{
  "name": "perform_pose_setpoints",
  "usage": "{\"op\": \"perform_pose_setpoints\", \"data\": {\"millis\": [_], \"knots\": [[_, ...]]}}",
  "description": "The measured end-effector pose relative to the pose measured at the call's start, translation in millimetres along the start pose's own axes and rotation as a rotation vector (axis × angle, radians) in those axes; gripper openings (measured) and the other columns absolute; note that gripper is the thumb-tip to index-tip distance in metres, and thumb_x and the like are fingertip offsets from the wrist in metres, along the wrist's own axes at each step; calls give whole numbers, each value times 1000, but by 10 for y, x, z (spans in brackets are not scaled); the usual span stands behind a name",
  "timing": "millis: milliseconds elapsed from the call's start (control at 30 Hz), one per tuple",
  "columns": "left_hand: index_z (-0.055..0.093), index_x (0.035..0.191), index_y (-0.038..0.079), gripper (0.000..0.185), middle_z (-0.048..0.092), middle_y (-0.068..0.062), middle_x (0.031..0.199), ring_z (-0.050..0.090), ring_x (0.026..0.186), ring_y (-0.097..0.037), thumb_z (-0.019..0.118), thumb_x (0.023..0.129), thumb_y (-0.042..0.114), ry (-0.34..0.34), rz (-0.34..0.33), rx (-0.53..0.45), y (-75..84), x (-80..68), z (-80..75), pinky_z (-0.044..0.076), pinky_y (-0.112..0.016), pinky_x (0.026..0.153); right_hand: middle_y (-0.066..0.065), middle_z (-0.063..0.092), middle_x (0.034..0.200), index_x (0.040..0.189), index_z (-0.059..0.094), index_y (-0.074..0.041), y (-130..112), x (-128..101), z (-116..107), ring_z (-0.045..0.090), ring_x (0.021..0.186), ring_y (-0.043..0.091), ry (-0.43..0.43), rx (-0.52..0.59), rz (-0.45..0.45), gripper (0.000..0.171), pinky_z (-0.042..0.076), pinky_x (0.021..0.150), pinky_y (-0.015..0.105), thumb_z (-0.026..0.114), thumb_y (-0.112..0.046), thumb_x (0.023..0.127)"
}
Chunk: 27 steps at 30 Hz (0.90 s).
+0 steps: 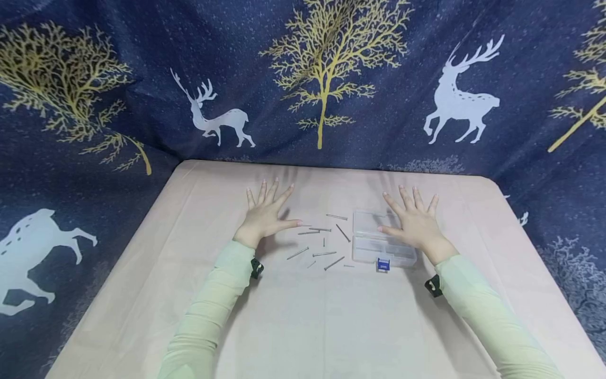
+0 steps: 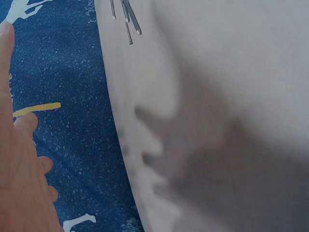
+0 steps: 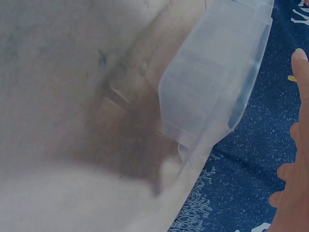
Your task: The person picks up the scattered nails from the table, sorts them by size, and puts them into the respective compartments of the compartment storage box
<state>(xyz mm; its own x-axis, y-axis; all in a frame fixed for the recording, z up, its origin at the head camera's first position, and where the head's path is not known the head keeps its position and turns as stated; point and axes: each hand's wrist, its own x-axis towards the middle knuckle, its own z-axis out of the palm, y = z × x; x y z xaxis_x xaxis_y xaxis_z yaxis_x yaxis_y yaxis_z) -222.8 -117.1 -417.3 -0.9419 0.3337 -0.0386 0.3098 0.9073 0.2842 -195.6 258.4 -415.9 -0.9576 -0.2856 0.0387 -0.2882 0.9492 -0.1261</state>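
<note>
Both hands hover palm down over a pale tablecloth (image 1: 303,316), fingers spread and holding nothing. My left hand (image 1: 265,213) is just left of several loose steel nails (image 1: 319,242) scattered on the cloth; its thumb tip reaches toward the nearest nail. My right hand (image 1: 414,221) is above the right part of a clear plastic compartment box (image 1: 379,239), lid open, with a blue latch (image 1: 383,265) at its front. The left wrist view shows my left palm (image 2: 21,179) and a few nails (image 2: 126,17). The right wrist view shows the clear box (image 3: 217,77) and my right fingers (image 3: 294,159).
A dark blue curtain (image 1: 303,79) printed with white deer and golden trees hangs close behind and to both sides of the table. The table's rounded far corners (image 1: 487,181) lie just beyond the hands. Pale green sleeves (image 1: 213,310) cover both forearms.
</note>
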Motion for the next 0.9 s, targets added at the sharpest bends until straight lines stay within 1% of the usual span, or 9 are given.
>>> {"op": "perform_pose_setpoints", "data": {"millis": [133, 233, 300, 400, 500, 667, 800, 900], "knots": [[12, 153, 32, 92, -9, -6, 159, -15, 143, -37, 53, 80, 71, 11, 11, -3, 3, -16, -2, -25, -62, 104, 23, 7, 157, 151, 23, -21, -10, 3, 0, -1, 141, 52, 6, 0, -6, 83, -22, 99, 72, 59, -56, 85], [9, 152, 34, 93, -8, -5, 159, -14, 144, -36, 53, 80, 71, 36, 34, -1, 10, -25, -7, -22, -62, 106, 23, 7, 157, 152, 21, -19, -12, 3, -14, 1, 140, 52, 19, 6, -8, 85, -17, 100, 74, 59, -56, 85], [8, 152, 35, 93, -5, -6, 160, -12, 144, -36, 54, 80, 70, 63, 54, -1, 14, -28, -11, -20, -63, 107, 23, 8, 157, 152, 21, -18, -18, 0, -31, 4, 141, 51, 32, 17, -3, 86, -11, 103, 75, 58, -56, 85], [11, 153, 33, 93, -1, -7, 160, -8, 145, -36, 56, 79, 68, 103, 77, -6, 20, -36, -16, -16, -64, 108, 23, 11, 157, 151, 23, -17, -32, -2, -57, 8, 141, 49, 56, 24, -8, 86, 0, 109, 72, 59, -57, 84], [14, 153, 31, 92, 0, -7, 160, -6, 146, -36, 58, 80, 66, 121, 81, -41, 43, -46, -31, -14, -64, 109, 24, 13, 156, 151, 25, -16, -50, -3, -83, 11, 141, 47, 80, 18, -21, 86, 9, 111, 69, 59, -57, 84], [12, 153, 30, 92, -1, -6, 160, -3, 146, -35, 59, 81, 64, 124, 89, -132, 105, -68, -71, -9, -62, 113, 25, 17, 154, 150, 26, -15, -77, -10, -110, 16, 140, 48, 120, 18, -40, 84, 17, 109, 68, 63, -51, 83], [11, 153, 29, 94, 0, -8, 161, 2, 146, -36, 61, 81, 61, 141, 112, -165, 155, -75, -102, -1, -60, 116, 27, 21, 152, 149, 26, -14, -87, -36, -132, 23, 136, 50, 157, 35, -42, 84, 24, 106, 68, 65, -47, 83], [10, 153, 30, 95, 1, -8, 161, 6, 146, -36, 64, 80, 61, 143, 118, -179, 191, -83, -114, 6, -59, 116, 28, 25, 150, 148, 28, -11, -93, -62, -152, 29, 132, 51, 172, 60, -31, 83, 29, 103, 69, 67, -42, 82]]}}
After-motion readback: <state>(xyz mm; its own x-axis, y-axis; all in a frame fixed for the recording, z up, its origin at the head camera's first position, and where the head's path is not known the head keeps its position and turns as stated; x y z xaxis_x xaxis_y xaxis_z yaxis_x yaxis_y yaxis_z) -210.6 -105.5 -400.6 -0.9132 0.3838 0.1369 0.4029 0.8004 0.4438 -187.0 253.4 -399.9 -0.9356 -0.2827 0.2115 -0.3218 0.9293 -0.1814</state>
